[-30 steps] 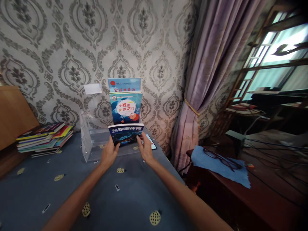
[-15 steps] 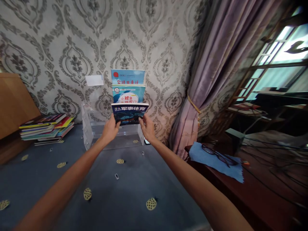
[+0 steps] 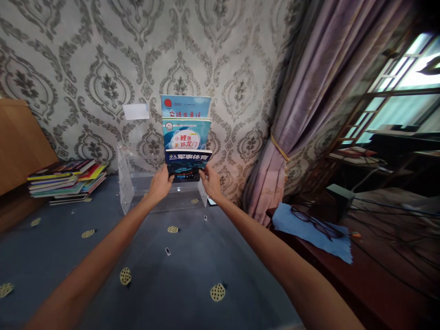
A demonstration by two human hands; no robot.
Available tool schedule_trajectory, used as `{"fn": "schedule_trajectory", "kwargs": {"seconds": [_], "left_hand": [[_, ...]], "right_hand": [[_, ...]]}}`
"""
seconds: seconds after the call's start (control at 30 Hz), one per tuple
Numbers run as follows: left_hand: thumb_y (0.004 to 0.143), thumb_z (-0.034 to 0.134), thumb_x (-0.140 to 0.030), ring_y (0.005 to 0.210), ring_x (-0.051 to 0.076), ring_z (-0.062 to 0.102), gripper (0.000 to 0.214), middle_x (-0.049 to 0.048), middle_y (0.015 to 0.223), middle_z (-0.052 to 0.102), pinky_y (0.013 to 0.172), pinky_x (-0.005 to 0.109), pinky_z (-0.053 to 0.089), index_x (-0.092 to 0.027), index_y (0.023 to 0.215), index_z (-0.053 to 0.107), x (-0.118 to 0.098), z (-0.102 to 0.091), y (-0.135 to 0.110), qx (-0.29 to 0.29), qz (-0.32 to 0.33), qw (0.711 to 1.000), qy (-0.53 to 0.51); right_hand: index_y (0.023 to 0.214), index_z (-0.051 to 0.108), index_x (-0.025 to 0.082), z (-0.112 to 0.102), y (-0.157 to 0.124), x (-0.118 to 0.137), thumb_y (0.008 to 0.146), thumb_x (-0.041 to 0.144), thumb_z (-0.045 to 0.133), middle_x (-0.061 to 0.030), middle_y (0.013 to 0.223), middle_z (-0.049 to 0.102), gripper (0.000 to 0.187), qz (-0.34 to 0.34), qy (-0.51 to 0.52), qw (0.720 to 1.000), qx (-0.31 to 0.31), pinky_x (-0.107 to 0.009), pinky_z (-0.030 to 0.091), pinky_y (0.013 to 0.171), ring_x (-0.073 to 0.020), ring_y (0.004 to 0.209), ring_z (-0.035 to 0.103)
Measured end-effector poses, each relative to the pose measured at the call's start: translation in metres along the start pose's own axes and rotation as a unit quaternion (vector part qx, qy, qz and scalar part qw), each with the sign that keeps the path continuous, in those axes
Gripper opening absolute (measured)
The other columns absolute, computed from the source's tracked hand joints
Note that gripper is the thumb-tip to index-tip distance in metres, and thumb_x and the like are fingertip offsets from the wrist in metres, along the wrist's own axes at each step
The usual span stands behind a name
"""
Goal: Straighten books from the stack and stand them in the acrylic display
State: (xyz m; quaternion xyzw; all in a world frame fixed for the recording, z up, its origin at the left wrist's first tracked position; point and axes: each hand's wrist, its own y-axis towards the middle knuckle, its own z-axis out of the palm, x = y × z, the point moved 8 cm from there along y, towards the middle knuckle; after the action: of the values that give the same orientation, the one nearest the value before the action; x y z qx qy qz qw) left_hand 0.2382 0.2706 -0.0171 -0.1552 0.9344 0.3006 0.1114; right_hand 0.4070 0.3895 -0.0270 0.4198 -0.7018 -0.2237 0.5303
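Observation:
Both my hands hold a dark blue book (image 3: 187,164) upright by its lower corners. My left hand (image 3: 160,184) grips the lower left corner, my right hand (image 3: 210,182) the lower right. The book stands at the front of a clear acrylic rack (image 3: 129,183) on a blue-grey patterned tabletop (image 3: 178,270). Behind it in the rack are a light blue book with a white cloud shape (image 3: 185,135) and, higher at the back, another blue book (image 3: 185,105).
A stack of colourful books (image 3: 65,181) lies at the left by a wooden panel (image 3: 17,137). A purple curtain (image 3: 302,105) hangs at the right. A dark wooden table carries a blue cloth (image 3: 309,231) with glasses (image 3: 314,222) on it.
My hands lifted the dark blue book from low over the table and moved it away from me into the front of the rack, where it now stands more upright.

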Motion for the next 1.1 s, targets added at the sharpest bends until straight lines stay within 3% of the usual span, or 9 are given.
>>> {"fn": "schedule_trajectory", "kwargs": {"seconds": [0.27,0.57,0.83,1.1], "left_hand": [[0.093,0.054,-0.025,0.109,0.035,0.066,0.045,0.0192,0.120,0.066,0.088,0.041,0.052,-0.010,0.134,0.042,-0.002,0.000,0.000,0.041,-0.028,0.997,0.053],[0.093,0.051,-0.023,0.097,0.030,0.069,0.036,0.0158,0.103,0.070,0.081,0.038,0.052,-0.011,0.125,0.041,0.003,0.006,0.004,0.020,-0.037,0.999,0.010],[0.096,0.046,-0.026,0.093,0.030,0.070,0.029,0.0149,0.098,0.071,0.077,0.035,0.050,-0.013,0.122,0.044,0.003,0.000,0.009,0.005,-0.065,0.998,0.013],[0.101,0.039,-0.032,0.092,0.028,0.069,0.023,0.0120,0.094,0.071,0.075,0.032,0.046,-0.019,0.112,0.053,0.002,0.001,0.010,0.015,-0.067,0.996,0.064]], "right_hand": [[0.093,0.060,0.021,-0.001,0.004,-0.010,0.088,0.025,0.051,-0.0081,0.091,0.061,0.011,0.000,-0.125,0.992,-0.014,-0.042,0.049,0.083,-0.0259,0.087,0.058],[0.119,0.052,0.019,-0.005,0.004,-0.018,0.087,0.026,0.051,-0.0062,0.090,0.067,0.032,0.046,-0.093,0.994,-0.028,-0.040,0.049,0.081,-0.0245,0.082,0.062],[0.096,0.059,0.022,-0.005,0.013,-0.029,0.086,0.030,0.053,-0.0060,0.081,0.069,0.014,0.116,-0.126,0.985,-0.022,-0.039,0.049,0.077,-0.0264,0.078,0.063],[0.091,0.065,0.021,-0.010,0.016,-0.029,0.086,0.028,0.054,-0.0073,0.083,0.072,0.014,0.127,-0.120,0.983,-0.048,-0.036,0.047,0.076,-0.0250,0.078,0.064]]}}
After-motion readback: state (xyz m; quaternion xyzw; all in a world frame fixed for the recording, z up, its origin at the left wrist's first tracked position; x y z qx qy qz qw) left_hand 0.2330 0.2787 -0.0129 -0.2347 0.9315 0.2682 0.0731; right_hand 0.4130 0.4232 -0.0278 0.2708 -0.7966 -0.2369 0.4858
